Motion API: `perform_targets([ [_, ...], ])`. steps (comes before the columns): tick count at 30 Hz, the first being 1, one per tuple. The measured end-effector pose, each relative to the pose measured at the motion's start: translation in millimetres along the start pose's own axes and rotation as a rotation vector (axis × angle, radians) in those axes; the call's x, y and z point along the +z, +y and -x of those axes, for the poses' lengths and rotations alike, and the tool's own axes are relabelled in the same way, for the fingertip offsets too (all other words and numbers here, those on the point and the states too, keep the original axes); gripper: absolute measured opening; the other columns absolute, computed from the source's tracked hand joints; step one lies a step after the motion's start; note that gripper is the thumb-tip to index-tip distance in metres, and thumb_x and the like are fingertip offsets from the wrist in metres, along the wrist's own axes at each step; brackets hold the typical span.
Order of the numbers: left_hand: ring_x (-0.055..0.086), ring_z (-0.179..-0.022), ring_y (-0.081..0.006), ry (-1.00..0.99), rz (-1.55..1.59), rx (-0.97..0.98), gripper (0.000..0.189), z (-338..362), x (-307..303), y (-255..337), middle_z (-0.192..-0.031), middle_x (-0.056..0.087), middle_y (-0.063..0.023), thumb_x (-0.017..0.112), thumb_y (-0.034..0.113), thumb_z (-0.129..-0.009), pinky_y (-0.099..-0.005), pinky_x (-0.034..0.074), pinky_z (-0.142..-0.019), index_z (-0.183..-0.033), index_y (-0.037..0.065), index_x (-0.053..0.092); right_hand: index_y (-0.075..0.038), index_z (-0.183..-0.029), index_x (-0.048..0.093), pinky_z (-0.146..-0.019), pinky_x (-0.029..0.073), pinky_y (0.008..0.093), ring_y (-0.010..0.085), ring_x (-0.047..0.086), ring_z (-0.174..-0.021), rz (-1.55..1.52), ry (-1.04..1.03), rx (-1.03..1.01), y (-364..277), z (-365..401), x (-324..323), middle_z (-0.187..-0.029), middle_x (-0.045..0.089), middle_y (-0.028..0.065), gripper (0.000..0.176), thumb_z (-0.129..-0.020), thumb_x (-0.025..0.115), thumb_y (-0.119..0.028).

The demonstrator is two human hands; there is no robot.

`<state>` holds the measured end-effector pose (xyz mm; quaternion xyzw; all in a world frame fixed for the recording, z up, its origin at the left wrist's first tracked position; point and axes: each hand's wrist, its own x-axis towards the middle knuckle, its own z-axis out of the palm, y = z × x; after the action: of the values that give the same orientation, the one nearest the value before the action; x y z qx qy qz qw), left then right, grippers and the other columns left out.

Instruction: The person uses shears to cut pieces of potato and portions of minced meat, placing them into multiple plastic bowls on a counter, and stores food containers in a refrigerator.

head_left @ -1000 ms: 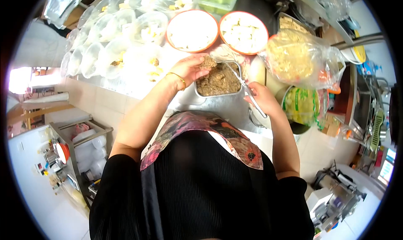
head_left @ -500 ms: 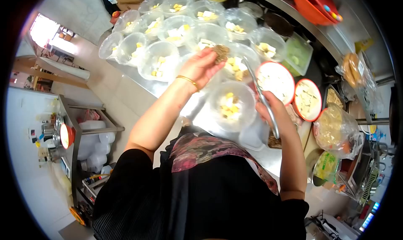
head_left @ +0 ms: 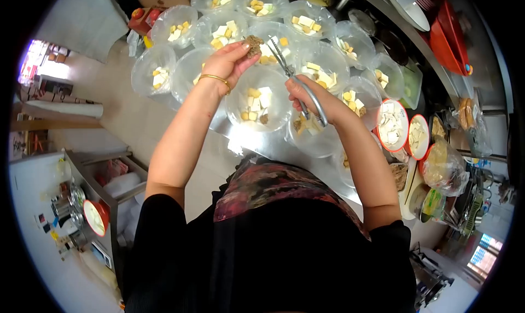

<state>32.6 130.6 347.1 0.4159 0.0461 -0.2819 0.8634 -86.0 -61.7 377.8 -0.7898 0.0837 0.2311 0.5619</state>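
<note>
My left hand pinches a brown, crumbly-looking piece of food above the bowls. Metal scissors are in my right hand, their blades pointing up and left, close to the brown piece but apart from it. Below and between the hands stands a clear plastic-lined bowl with white and yellow cubes and a small brown bit. Another lined bowl, partly under my right hand, also holds a brown piece.
Several similar lined bowls cover the metal table. At the right are two red-rimmed bowls of white pieces, a brown block and a bagged item. A shelf edge with red baskets overhangs the upper right.
Both hands have shifted left over the bowls as the view moved. The scissors have turned, their blades now nearer the brown piece and visibly parted. My left hand still holds a brown piece.
</note>
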Motion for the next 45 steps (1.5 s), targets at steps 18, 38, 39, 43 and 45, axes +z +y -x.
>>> perform_targets([
  [18, 0.063, -0.084, -0.0241, -0.061, -0.187, -0.235, 0.019, -82.0, -2.9, 7.8, -0.093, 0.061, -0.0163, 0.058, 0.005, -0.083, -0.0273, 0.055, -0.073, -0.096, -0.009, 0.055, 0.002, -0.090, 0.054, -0.066, 0.044, 0.0361, 0.0305, 0.058, -0.073, 0.495, 0.288, -0.032, -24.0, -51.8, -18.4, -0.076, 0.058, 0.0176, 0.062, -0.074, 0.059, -0.057],
  [38, 0.062, -0.088, -0.0260, -0.167, -0.239, -0.282, 0.022, -101.5, -3.9, 7.9, -0.099, 0.059, -0.0150, 0.053, 0.005, -0.086, -0.0269, 0.055, -0.073, -0.106, -0.005, 0.052, 0.003, -0.091, 0.058, -0.068, 0.044, 0.0351, 0.0297, 0.059, -0.076, 0.382, 0.274, 0.090, -4.5, -61.1, -33.4, -0.081, 0.060, 0.0204, 0.059, -0.079, 0.055, -0.054],
  [39, 0.062, -0.088, -0.0261, -0.180, -0.220, -0.256, 0.021, -102.6, -0.4, 7.6, -0.099, 0.059, -0.0147, 0.053, 0.005, -0.086, -0.0271, 0.055, -0.073, -0.105, -0.005, 0.052, 0.003, -0.095, 0.057, -0.070, 0.044, 0.0350, 0.0300, 0.059, -0.078, 0.381, 0.265, 0.080, -6.3, -60.1, -33.7, -0.084, 0.060, 0.0210, 0.060, -0.079, 0.055, -0.055],
  [43, 0.062, -0.086, -0.0259, -0.120, -0.240, -0.169, 0.017, -120.6, 10.9, 7.0, -0.098, 0.059, -0.0154, 0.057, 0.003, -0.084, -0.0277, 0.055, -0.073, -0.098, -0.005, 0.055, 0.004, -0.085, 0.053, -0.070, 0.045, 0.0377, 0.0329, 0.059, -0.078, 0.345, 0.330, -0.033, -9.2, -64.3, -34.3, -0.081, 0.059, 0.0209, 0.070, -0.075, 0.052, -0.065],
  [45, 0.062, -0.085, -0.0246, -0.105, -0.251, -0.121, 0.016, -127.0, 21.4, 5.8, -0.095, 0.059, -0.0144, 0.058, 0.004, -0.083, -0.0276, 0.055, -0.073, -0.096, -0.005, 0.055, 0.005, -0.085, 0.053, -0.070, 0.045, 0.0377, 0.0333, 0.060, -0.078, 0.352, 0.345, -0.019, -15.2, -66.6, -41.4, -0.081, 0.059, 0.0209, 0.071, -0.074, 0.052, -0.066],
])
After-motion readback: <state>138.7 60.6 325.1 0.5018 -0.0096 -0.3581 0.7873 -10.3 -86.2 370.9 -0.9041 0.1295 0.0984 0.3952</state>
